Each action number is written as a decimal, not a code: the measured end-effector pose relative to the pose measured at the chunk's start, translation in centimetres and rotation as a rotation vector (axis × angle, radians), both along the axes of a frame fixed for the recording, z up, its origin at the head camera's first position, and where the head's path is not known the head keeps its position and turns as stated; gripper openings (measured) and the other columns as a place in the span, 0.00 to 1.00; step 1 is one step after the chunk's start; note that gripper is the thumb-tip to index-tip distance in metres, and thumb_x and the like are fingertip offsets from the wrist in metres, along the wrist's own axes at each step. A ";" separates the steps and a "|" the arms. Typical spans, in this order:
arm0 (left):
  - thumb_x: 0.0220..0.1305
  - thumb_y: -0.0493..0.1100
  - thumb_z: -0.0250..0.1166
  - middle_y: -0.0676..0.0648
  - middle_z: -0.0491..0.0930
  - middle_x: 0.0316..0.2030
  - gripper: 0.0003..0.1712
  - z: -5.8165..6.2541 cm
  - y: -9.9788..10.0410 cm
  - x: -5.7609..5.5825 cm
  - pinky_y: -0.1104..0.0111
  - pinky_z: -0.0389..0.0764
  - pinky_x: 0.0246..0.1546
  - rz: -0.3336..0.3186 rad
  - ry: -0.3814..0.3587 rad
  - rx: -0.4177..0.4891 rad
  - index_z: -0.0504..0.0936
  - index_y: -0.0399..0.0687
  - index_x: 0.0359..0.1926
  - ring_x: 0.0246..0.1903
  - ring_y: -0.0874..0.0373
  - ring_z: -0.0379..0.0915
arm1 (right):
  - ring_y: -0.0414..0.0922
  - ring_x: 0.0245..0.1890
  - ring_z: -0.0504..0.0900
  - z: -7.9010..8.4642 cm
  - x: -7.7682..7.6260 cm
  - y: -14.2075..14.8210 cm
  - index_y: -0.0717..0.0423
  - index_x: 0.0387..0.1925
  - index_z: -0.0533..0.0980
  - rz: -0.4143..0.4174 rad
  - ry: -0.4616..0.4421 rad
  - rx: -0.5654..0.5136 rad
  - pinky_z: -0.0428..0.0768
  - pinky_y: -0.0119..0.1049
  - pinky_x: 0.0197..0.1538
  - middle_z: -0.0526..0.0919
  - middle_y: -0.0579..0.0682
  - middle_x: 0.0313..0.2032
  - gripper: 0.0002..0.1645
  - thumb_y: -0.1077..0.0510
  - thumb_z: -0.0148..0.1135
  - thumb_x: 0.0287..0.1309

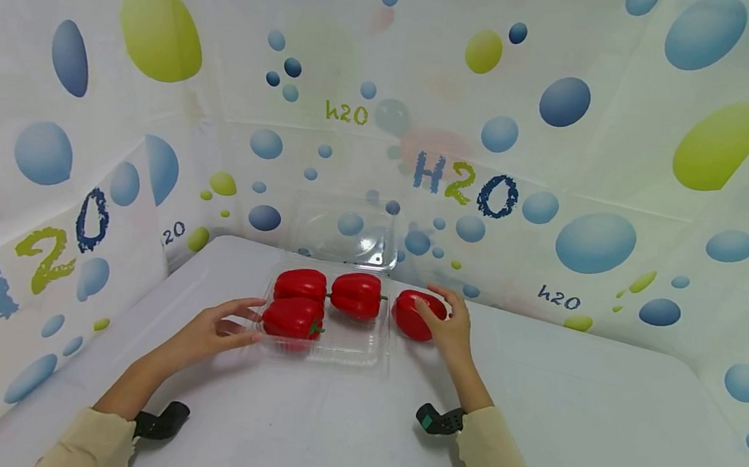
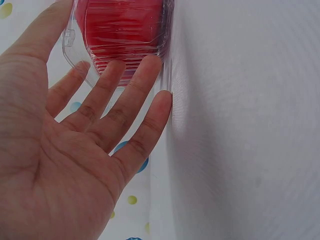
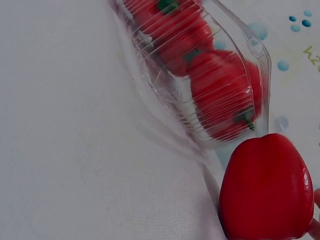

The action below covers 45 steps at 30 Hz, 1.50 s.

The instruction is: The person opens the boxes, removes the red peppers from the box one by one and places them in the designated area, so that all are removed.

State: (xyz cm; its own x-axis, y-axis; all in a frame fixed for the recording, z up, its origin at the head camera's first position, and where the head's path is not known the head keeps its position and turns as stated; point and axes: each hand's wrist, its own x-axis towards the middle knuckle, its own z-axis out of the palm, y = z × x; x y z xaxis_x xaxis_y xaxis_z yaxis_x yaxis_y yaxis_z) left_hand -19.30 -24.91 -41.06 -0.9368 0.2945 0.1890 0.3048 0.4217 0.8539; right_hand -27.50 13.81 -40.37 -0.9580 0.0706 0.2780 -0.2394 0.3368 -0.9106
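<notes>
A clear plastic clamshell box sits on the table with its lid raised at the back. Inside lie three red bell peppers, two at the back and one at the front left; green stems show on some. At the box's left side is my left hand, its fingers spread and slightly bent, the fingertips by the ribbed wall. My right hand holds another red bell pepper just right of the box, thumb on the near side. Most of that hand is out of the right wrist view.
A white cloth covers the table. Behind and to the left hangs a white curtain with blue and green dots and H2O lettering. Dark wrist cameras sit on both forearms.
</notes>
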 end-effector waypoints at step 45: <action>0.64 0.41 0.66 0.32 0.76 0.52 0.34 -0.1 -0.1 -0.1 0.67 0.83 0.44 0.009 0.007 -0.010 0.65 0.38 0.68 0.45 0.44 0.80 | 0.55 0.64 0.66 1.6 1.2 -1.3 0.55 0.59 0.74 0.004 0.075 -0.027 0.72 0.54 0.64 0.72 0.56 0.62 0.27 0.57 0.66 0.58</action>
